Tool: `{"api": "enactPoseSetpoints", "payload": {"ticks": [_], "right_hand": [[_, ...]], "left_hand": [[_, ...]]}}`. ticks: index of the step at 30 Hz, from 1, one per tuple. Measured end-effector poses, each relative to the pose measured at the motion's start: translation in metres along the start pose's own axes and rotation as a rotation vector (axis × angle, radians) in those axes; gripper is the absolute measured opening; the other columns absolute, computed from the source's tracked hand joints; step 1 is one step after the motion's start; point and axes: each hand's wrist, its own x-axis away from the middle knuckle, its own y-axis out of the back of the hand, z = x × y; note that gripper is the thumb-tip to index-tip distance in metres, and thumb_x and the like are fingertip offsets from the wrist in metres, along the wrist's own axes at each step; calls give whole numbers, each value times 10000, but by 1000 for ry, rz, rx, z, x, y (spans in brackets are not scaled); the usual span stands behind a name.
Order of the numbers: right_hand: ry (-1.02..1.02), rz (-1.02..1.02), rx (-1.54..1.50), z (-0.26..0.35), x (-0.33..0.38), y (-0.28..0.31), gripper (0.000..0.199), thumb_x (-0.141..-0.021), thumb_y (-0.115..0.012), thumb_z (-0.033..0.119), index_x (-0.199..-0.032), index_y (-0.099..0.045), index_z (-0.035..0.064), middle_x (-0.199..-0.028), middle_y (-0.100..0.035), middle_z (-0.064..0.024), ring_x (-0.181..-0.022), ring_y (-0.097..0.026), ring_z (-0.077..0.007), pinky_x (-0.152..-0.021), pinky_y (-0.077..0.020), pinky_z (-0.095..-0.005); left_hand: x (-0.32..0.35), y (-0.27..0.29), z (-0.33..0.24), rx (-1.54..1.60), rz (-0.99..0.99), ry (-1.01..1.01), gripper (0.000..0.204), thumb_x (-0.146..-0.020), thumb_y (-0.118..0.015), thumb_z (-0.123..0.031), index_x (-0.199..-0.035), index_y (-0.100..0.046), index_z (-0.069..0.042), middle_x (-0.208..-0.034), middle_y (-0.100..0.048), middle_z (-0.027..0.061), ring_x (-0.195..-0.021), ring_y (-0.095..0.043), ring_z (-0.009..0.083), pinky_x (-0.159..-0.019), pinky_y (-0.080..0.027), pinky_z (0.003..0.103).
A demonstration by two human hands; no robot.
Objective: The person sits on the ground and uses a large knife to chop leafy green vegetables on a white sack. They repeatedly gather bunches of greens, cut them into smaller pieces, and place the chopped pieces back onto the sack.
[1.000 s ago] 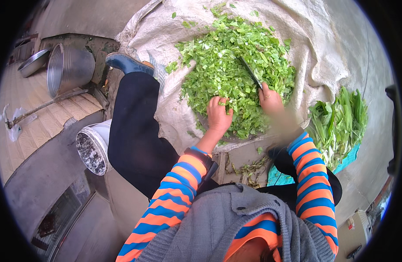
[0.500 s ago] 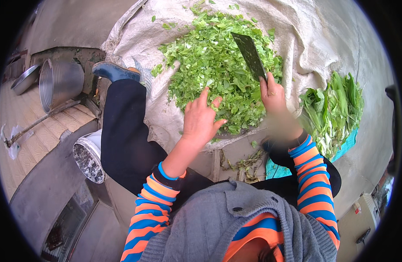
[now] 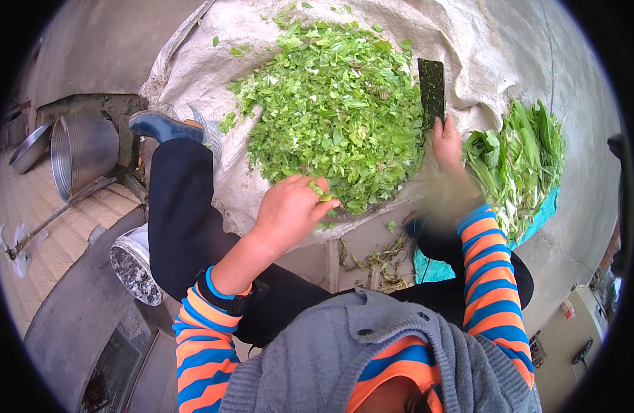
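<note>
A broad heap of chopped green leaves (image 3: 337, 103) lies on a whitish woven sheet (image 3: 200, 82). At its near edge my left hand (image 3: 288, 212) is closed, with bits of chopped leaf showing between the thumb and curled fingers. My right hand (image 3: 446, 141) grips a dark cleaver (image 3: 432, 86) at the heap's right side. Leaf specks cling to its broad blade, which points away from me. The handle is hidden inside my fist. Whole leafy greens (image 3: 516, 165) lie in a bundle to the right of that hand, on a teal sheet (image 3: 540, 219).
Wilted scraps (image 3: 382, 261) lie on the floor between my legs. On the left are a white bucket (image 3: 139, 265) with a crusted inside, a large metal pot (image 3: 83, 151), a metal basin (image 3: 31, 148) and a long stick (image 3: 66, 206). My blue boot (image 3: 162, 127) rests against the sheet's left edge.
My left hand has drawn back toward me and left, its spread fingers now closed on leaf bits. The cleaver has swung right, from over the heap to its right edge.
</note>
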Motion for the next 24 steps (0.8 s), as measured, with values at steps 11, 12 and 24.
{"api": "enactPoseSetpoints", "payload": {"ticks": [11, 12, 24], "right_hand": [[-77, 179, -189, 1, 26, -22, 287, -911, -512, 231, -1079, -531, -1, -748, -597, -280, -725, -586, -448, -629, -455, -464], [-108, 192, -228, 11, 32, -17, 273, -913, -512, 221, -1068, -529, -4, -732, -593, -273, -707, -585, -440, -615, -452, -453], [85, 307, -177, 100, 72, -68, 151, -905, -501, 207, -973, -471, 76, -620, -579, -215, -575, -557, -437, -521, -432, -516]], "left_hand": [[-4, -13, 8, -10, 12, -55, 235, -779, -659, -224, -928, -598, -53, -790, -567, 102, -798, -554, 292, -702, -460, 388], [-3, -14, 8, -8, 18, -61, 236, -780, -659, -224, -929, -598, -52, -791, -564, 101, -798, -553, 291, -704, -460, 389], [0, -24, 8, 28, 60, -112, 248, -786, -661, -232, -952, -622, -51, -843, -578, 100, -827, -551, 287, -723, -459, 387]]}}
